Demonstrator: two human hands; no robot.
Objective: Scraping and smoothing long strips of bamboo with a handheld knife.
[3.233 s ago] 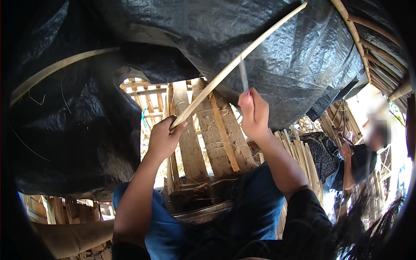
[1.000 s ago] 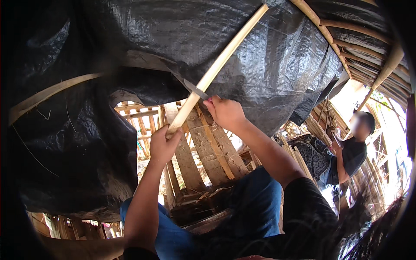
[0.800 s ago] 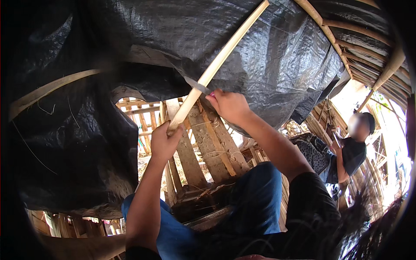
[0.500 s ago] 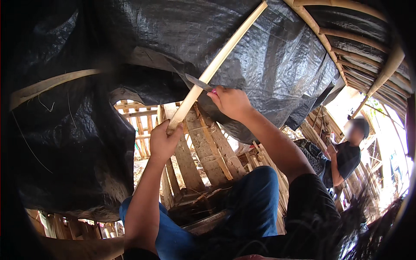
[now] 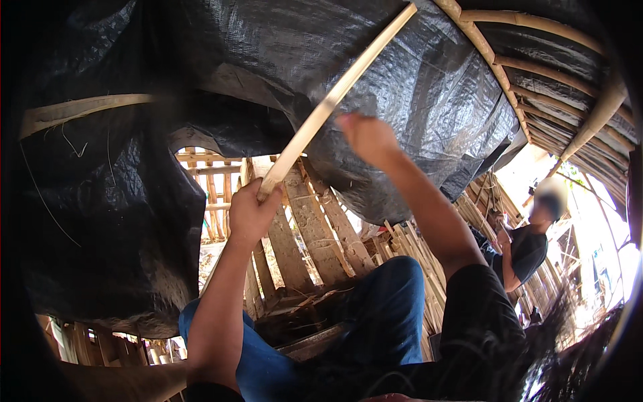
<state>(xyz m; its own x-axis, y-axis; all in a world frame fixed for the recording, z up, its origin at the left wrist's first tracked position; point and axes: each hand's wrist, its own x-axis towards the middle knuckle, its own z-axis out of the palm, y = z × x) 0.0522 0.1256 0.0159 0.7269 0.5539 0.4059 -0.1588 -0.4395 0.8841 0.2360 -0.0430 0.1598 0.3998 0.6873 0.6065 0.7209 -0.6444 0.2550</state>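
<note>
A long, pale bamboo strip (image 5: 338,92) slants up and to the right in front of me. My left hand (image 5: 252,211) is wrapped around its lower end. Close to the strip's middle, on its right side, my right hand (image 5: 370,139) is closed in a fist and smeared by motion. A bit of pink knife handle (image 5: 343,120) shows at that fist. The knife's blade cannot be made out in the blur.
Black plastic sheeting (image 5: 268,40) hangs ahead and to the left. Wooden slats (image 5: 305,224) lie below my hands. Split bamboo pieces (image 5: 418,258) are stacked to the right, where another person (image 5: 526,248) in dark clothes sits. Bamboo poles (image 5: 482,47) frame the roof.
My right hand has moved slightly up and to the right, and the knife blade that lay across the strip no longer shows. The left hand keeps its hold with little movement.
</note>
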